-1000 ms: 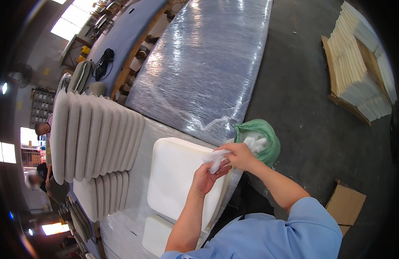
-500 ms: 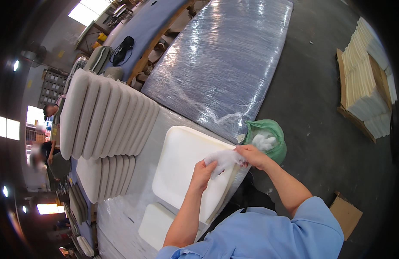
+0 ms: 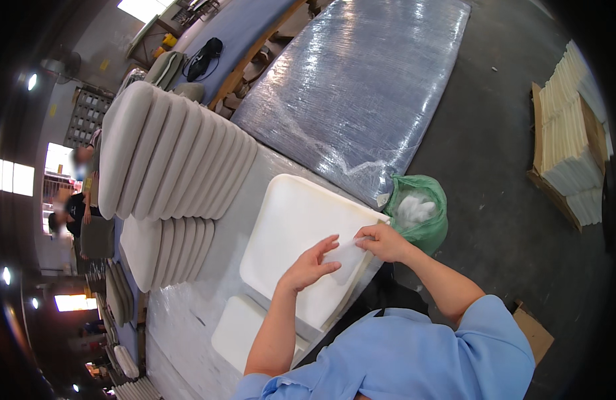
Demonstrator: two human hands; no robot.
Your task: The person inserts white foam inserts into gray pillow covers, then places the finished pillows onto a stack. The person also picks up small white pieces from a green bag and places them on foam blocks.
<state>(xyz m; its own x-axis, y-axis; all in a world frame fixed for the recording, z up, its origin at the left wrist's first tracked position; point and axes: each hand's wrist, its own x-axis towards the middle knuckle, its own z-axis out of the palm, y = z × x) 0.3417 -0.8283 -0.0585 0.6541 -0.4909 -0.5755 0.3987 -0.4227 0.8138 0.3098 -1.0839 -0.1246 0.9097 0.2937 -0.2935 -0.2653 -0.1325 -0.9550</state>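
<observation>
A tuft of white fibre stuffing (image 3: pixel 348 256) is spread thin over the near right part of a white foam cushion pad (image 3: pixel 288 220). My right hand (image 3: pixel 386 243) pinches the tuft's far right end between thumb and fingers. Beside it, my left hand (image 3: pixel 310 266) hovers over the pad with fingers and thumb apart, close to the stuffing; whether it touches the fibres I cannot tell. Further pads seem to lie under this one, their edges showing on the right. A smaller white foam piece (image 3: pixel 238 331) lies nearer to me, partly behind my left forearm.
A green bag (image 3: pixel 438 232) of white stuffing stands right of the pad. Stacked grey cushions (image 3: pixel 168 157) rise at left. Beyond is a plastic-wrapped table surface (image 3: pixel 348 100). White sheets in an open carton (image 3: pixel 568 143) stand on the floor at right. People (image 3: pixel 78 207) are far left.
My left hand has let go of the stuffing and opened. The tuft has come down onto the pad, thinner, its end still in my right hand. The view has shifted slightly.
</observation>
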